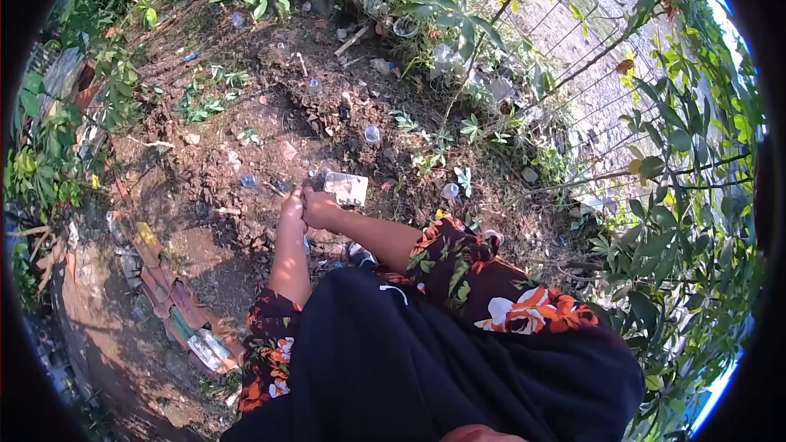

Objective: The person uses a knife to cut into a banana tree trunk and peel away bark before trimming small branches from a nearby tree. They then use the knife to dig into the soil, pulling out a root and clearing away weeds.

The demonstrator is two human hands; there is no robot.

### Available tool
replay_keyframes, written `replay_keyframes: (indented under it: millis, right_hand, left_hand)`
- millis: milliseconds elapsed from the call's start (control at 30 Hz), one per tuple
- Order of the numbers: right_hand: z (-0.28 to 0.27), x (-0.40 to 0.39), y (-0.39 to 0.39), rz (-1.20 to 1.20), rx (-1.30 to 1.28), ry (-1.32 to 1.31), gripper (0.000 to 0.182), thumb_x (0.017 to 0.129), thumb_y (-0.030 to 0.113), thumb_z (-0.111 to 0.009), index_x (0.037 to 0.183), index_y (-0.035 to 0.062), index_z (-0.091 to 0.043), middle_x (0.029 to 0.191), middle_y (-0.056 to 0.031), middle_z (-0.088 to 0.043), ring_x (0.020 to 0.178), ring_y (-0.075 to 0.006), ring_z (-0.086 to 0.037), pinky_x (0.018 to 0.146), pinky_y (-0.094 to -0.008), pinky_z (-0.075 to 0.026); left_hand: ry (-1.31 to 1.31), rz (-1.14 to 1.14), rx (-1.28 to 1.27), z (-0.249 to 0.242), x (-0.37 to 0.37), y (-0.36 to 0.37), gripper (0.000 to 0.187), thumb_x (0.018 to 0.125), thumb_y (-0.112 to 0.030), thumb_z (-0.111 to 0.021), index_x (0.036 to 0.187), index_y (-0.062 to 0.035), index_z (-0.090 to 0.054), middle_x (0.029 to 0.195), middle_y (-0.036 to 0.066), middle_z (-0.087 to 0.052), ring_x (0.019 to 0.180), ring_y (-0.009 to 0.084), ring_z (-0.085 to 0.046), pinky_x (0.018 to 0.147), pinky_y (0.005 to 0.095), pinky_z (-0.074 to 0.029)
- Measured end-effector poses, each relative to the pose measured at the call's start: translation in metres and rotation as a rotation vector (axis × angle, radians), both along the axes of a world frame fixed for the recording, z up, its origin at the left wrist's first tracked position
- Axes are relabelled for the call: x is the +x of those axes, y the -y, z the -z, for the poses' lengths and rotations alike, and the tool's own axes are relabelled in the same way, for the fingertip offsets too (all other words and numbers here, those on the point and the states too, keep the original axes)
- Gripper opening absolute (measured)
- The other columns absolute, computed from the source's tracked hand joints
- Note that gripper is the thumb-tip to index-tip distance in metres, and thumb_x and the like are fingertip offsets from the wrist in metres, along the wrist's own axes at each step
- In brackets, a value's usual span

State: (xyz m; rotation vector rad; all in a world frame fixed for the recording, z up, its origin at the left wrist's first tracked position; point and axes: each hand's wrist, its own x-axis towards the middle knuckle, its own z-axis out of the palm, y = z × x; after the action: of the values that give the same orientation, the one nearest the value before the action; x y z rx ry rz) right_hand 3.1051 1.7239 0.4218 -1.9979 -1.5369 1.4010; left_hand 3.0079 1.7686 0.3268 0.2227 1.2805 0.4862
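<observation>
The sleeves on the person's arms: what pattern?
Dark sleeves with an orange-and-white floral print, seen in the head view.

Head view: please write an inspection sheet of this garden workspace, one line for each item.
Surface: bare brown soil, uneven, partly in shade.
Job's things: a pale packet at the fingertips; contents too small to tell.
Clutter: clear plastic cups and scraps scattered on the soil; a wrapper at lower left.
Grippers: left hand and right hand pressed together in front of the body, closed; grip unclear.
Cables: nothing seen.
Surroundings: leafy plants on the right, a wire fence behind them, weeds along the top edge.
</observation>
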Motion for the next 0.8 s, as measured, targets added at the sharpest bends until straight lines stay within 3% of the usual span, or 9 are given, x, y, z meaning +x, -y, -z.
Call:
replay_keyframes:
  millis: [67,167,233,367,467,567,733,767,800]
  right_hand:
    - [0.007,0.002,-0.007,-0.010,-0.032,0.013,0.056,0.068,0.019,-0.056,0.115,-0.0042,-0.037,0.098,-0.0262,-0.054,0.092,-0.0332,-0.055,0.077,-0.0383,-0.045]
    - [0.009,0.011,-0.014,-0.119,-0.064,0.040,0.053,0.068,0.021,-0.056,0.112,-0.0042,-0.039,0.100,-0.0238,-0.054,0.092,-0.0319,-0.055,0.077,-0.0364,-0.045]
    - [0.019,-0.001,-0.024,0.067,-0.114,-0.066,0.049,0.070,0.024,-0.053,0.109,-0.0043,-0.041,0.101,-0.0217,-0.055,0.090,-0.0319,-0.056,0.076,-0.0370,-0.045]
    - [0.041,0.015,-0.030,0.100,-0.030,-0.128,0.043,0.074,0.029,-0.048,0.104,-0.0016,-0.046,0.099,-0.0199,-0.055,0.088,-0.0327,-0.056,0.076,-0.0392,-0.045]
    - [0.023,0.048,-0.041,-0.035,0.002,-0.087,0.046,0.073,0.027,-0.050,0.105,-0.0039,-0.041,0.088,-0.0271,-0.056,0.086,-0.0379,-0.055,0.074,-0.0428,-0.043]
    - [0.026,0.091,-0.040,0.000,0.105,-0.100,0.042,0.073,0.026,-0.051,0.101,-0.0043,-0.044,0.088,-0.0270,-0.056,0.085,-0.0381,-0.055,0.074,-0.0431,-0.043]
    - [0.026,0.128,-0.063,0.246,-0.096,-0.103,0.034,0.075,0.026,-0.051,0.093,-0.0025,-0.053,0.092,-0.0224,-0.056,0.087,-0.0354,-0.055,0.075,-0.0411,-0.044]
    - [0.023,0.137,-0.065,0.245,-0.086,-0.101,0.034,0.075,0.026,-0.051,0.093,-0.0025,-0.053,0.092,-0.0224,-0.056,0.087,-0.0354,-0.055,0.075,-0.0411,-0.044]
    - [0.025,0.146,-0.065,0.116,0.080,-0.044,0.037,0.076,0.029,-0.048,0.094,-0.0039,-0.050,0.093,-0.0244,-0.055,0.088,-0.0366,-0.053,0.075,-0.0413,-0.042]
  left_hand:
    - [0.002,0.023,-0.039,0.011,-0.003,-0.006,0.029,0.084,-0.032,-0.048,0.090,-0.0052,-0.055,0.083,0.009,-0.058,0.073,0.0223,-0.056,0.066,0.0362,-0.046]
    - [-0.057,0.056,-0.107,-0.013,0.008,-0.009,0.032,0.085,-0.035,-0.043,0.093,-0.0067,-0.055,0.089,0.009,-0.059,0.078,0.0235,-0.057,0.071,0.0387,-0.046]
    - [-0.001,0.068,-0.088,-0.013,-0.005,-0.022,0.029,0.087,-0.033,-0.042,0.094,-0.0081,-0.055,0.091,0.008,-0.059,0.079,0.0234,-0.057,0.072,0.0378,-0.046]
    - [-0.024,0.049,0.000,-0.003,0.013,-0.029,0.027,0.089,-0.031,-0.038,0.093,-0.0100,-0.054,0.085,0.007,-0.058,0.077,0.0223,-0.057,0.070,0.0358,-0.047]
    - [-0.104,0.069,-0.112,0.007,0.034,-0.040,0.029,0.089,-0.032,-0.037,0.097,-0.0080,-0.051,0.084,0.008,-0.057,0.077,0.0216,-0.056,0.067,0.0377,-0.048]
    - [-0.082,0.153,-0.122,0.032,0.062,-0.052,0.033,0.088,-0.034,-0.038,0.103,-0.0062,-0.047,0.090,0.009,-0.056,0.080,0.0223,-0.056,0.065,0.0395,-0.048]
    - [-0.246,0.234,-0.108,0.006,0.128,-0.078,0.043,0.085,-0.041,-0.042,0.107,-0.0043,-0.045,0.095,0.010,-0.055,0.079,0.0249,-0.056,0.064,0.0396,-0.048]
    - [-0.272,0.249,-0.126,0.000,0.138,-0.083,0.045,0.085,-0.042,-0.042,0.107,-0.0038,-0.045,0.094,0.011,-0.055,0.078,0.0251,-0.056,0.063,0.0395,-0.048]
    - [-0.279,0.248,-0.091,-0.001,0.145,-0.087,0.046,0.084,-0.044,-0.043,0.106,-0.0026,-0.047,0.091,0.011,-0.056,0.077,0.0255,-0.056,0.063,0.0396,-0.047]
